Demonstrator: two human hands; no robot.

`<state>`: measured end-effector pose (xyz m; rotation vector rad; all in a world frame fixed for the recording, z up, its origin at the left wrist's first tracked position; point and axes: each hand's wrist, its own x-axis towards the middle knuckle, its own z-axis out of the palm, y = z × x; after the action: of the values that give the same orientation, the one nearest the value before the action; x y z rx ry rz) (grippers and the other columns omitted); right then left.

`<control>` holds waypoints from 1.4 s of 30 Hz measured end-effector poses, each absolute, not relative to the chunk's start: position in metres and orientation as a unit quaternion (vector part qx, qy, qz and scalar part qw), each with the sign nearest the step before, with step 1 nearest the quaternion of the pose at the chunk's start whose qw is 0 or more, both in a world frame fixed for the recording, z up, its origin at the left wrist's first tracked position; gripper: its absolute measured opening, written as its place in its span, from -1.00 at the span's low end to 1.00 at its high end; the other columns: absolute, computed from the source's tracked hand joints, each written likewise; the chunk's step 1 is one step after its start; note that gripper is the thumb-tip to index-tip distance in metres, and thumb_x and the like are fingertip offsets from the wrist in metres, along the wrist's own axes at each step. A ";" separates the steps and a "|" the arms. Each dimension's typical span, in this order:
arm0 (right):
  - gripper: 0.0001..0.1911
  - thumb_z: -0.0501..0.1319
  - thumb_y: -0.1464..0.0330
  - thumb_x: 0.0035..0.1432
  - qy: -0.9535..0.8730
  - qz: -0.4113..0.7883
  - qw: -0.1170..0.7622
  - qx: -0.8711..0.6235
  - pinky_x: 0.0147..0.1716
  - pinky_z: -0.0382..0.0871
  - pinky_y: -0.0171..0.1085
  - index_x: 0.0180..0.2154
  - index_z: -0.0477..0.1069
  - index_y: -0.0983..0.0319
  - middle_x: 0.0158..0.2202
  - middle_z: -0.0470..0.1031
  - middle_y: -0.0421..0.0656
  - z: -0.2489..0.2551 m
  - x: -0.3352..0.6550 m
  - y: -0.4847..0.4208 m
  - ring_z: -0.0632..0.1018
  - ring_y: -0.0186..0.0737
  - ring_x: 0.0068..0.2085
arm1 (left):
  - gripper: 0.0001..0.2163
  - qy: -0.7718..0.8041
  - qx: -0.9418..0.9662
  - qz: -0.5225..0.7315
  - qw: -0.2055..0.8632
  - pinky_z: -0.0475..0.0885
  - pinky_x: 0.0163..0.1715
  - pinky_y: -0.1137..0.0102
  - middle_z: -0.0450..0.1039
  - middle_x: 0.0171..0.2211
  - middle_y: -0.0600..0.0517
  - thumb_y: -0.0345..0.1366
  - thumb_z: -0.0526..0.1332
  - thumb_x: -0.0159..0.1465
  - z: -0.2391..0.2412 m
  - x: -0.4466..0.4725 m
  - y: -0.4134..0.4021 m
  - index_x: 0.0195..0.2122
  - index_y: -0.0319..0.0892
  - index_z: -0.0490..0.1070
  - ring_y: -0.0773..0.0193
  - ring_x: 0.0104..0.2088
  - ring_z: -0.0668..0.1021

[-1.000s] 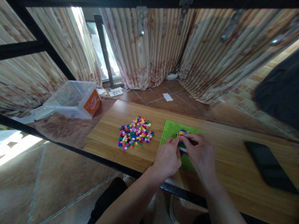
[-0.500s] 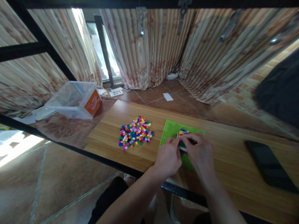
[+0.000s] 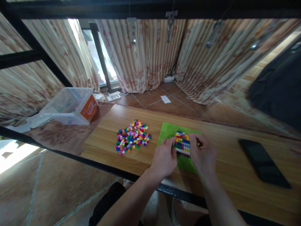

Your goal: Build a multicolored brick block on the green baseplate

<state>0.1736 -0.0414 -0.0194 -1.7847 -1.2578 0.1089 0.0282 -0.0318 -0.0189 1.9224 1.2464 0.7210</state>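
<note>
A block of joined toy bricks [image 3: 182, 144] in many colours stands on the green baseplate [image 3: 168, 129]. My left hand [image 3: 164, 157] closes on its left side, fingers and thumb pressed against the edge. From the right, my right hand [image 3: 202, 152] grips the opposite side, with the thumb along the near face and the fingers curled behind. The top of the block shows between my hands; its sides are partly hidden by them. Left of the baseplate lies a loose pile of small coloured bricks [image 3: 133, 137].
All this is on a wooden tabletop [image 3: 103, 135]. A black phone [image 3: 263, 161] lies at the right. Beyond the left end stands a clear plastic box [image 3: 63, 117] with an orange label. A dark metal bar [image 3: 150, 11] crosses above, with clips hanging from it.
My hands have moved apart, from fingertips together over the brick block to gripping its two sides. More of its top shows now. The whole view has shifted slightly.
</note>
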 end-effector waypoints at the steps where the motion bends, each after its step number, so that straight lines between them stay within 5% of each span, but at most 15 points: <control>1: -0.63 0.09 0.15 0.25 -0.503 0.041 0.465 -0.728 -0.32 0.36 -0.19 -0.35 0.55 0.23 -0.37 0.56 -0.08 -0.019 0.175 -0.041 0.51 -0.16 -0.37 | -0.57 0.483 0.748 0.282 0.359 0.46 0.05 0.14 0.46 0.02 -0.15 -0.41 0.09 0.29 -0.019 0.028 -0.032 0.20 -0.19 0.27 0.09 -0.04 0.54; 11: -0.68 0.11 0.19 0.19 -0.492 0.034 0.450 -0.745 -0.19 0.37 -0.09 -0.32 0.55 0.25 -0.29 0.58 -0.01 -0.026 0.186 -0.035 0.53 -0.07 -0.26 | -0.50 0.457 0.819 0.223 0.265 0.39 0.14 0.10 0.28 0.24 -0.21 -0.26 0.04 0.38 -0.025 0.033 -0.038 0.33 -0.18 0.05 0.00 0.16 0.43; 19: -0.70 0.10 0.22 0.15 -0.517 0.018 0.430 -0.740 -0.20 0.36 -0.09 -0.38 0.54 0.23 -0.30 0.56 -0.01 -0.032 0.191 -0.032 0.52 -0.05 -0.24 | -0.47 0.477 0.840 0.160 0.203 0.44 0.02 0.12 0.34 0.19 -0.25 -0.31 0.04 0.37 -0.026 0.041 -0.040 0.35 -0.24 -0.01 -0.02 0.07 0.49; 34: -0.76 0.13 0.25 0.26 -0.599 -0.035 0.473 -0.645 -0.12 0.41 -0.09 -0.27 0.52 0.22 -0.26 0.58 -0.04 -0.018 0.148 -0.038 0.55 -0.07 -0.19 | -0.35 0.472 0.781 0.264 0.313 0.46 0.06 0.11 0.44 0.11 -0.25 -0.39 0.08 0.25 -0.029 0.026 -0.039 0.37 -0.29 -0.08 -0.01 0.03 0.54; 42: -0.81 0.11 0.37 0.31 -0.702 0.016 0.464 -0.540 -0.15 0.44 -0.15 -0.20 0.50 0.21 -0.27 0.57 -0.10 -0.029 0.107 -0.031 0.55 -0.17 -0.22 | -0.65 0.545 0.506 0.525 0.414 0.49 -0.14 0.28 0.57 -0.21 -0.11 -0.49 0.11 0.21 -0.022 -0.007 0.003 0.03 -0.24 0.38 0.21 -0.22 0.59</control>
<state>0.1072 -0.0314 -0.0285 -1.3274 -1.7251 0.0383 -0.0070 0.0028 -0.0224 1.2707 1.3693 1.3194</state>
